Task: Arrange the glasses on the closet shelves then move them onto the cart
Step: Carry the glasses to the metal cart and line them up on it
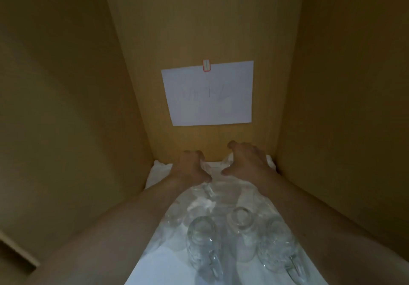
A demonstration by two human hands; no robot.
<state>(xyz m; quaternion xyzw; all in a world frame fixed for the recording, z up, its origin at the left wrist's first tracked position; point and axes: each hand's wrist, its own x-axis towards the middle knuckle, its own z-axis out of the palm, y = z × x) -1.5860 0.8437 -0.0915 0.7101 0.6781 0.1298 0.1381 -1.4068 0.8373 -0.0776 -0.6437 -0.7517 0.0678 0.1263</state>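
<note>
While both hands, left hand [190, 167] and right hand [245, 160], curl fingers around rear glasses [212, 167], we judge arranging unfinished; front glasses [202, 233] stand shelved, cart move pending.

1. Both arms reach deep into a wooden closet compartment, over a shelf [155, 260] covered with a white liner.
2. The left hand [190, 167] and right hand [247, 160] sit near the back wall, fingers [234, 146] curled over clear glassware that is too blurred to make out.
3. Nearer the camera, clear glasses stand on the liner: a left glass [202, 236], a middle glass [240, 218] and a right glass [276, 245].
4. A white paper sheet [210, 94] hangs on the back wall, held by a red-edged clip [206, 65].
</note>
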